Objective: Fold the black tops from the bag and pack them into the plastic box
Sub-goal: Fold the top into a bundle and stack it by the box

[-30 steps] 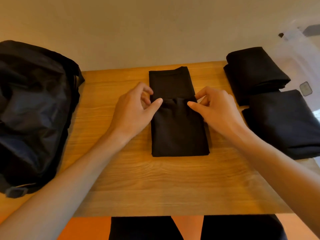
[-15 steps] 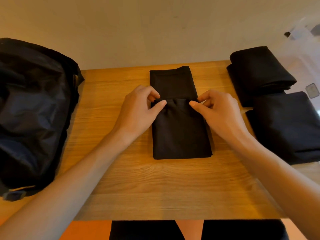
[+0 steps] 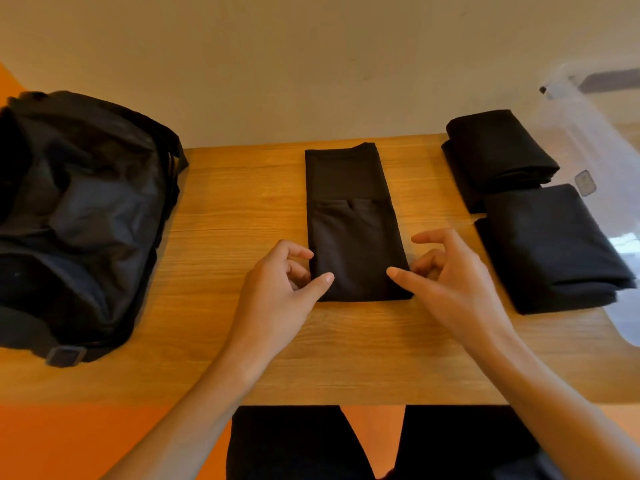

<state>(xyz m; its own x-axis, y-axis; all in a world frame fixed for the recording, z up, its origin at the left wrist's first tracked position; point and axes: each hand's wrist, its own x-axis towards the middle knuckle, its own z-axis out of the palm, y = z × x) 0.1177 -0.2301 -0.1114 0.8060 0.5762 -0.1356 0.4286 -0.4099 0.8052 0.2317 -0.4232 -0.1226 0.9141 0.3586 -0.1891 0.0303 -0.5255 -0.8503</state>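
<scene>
A black top (image 3: 349,216), folded into a long narrow strip with its near half doubled over, lies flat on the middle of the wooden table (image 3: 242,202). My left hand (image 3: 277,292) is at the strip's near left corner. Its thumb tip touches the cloth and its fingers curl loosely beside the edge. My right hand (image 3: 450,282) is at the near right corner, thumb tip on the cloth and index finger stretched out above the table. Two folded black tops (image 3: 498,154) (image 3: 550,244) lie at the right. The black bag (image 3: 76,216) sits at the left.
The clear plastic box (image 3: 588,109) stands past the table's right edge, behind the folded tops. A beige wall runs along the table's far edge. My legs in black shorts show below the near edge, over an orange floor.
Both hands left the fold edge at the strip's middle and slid toward me to its near corners. The top stays flat in place.
</scene>
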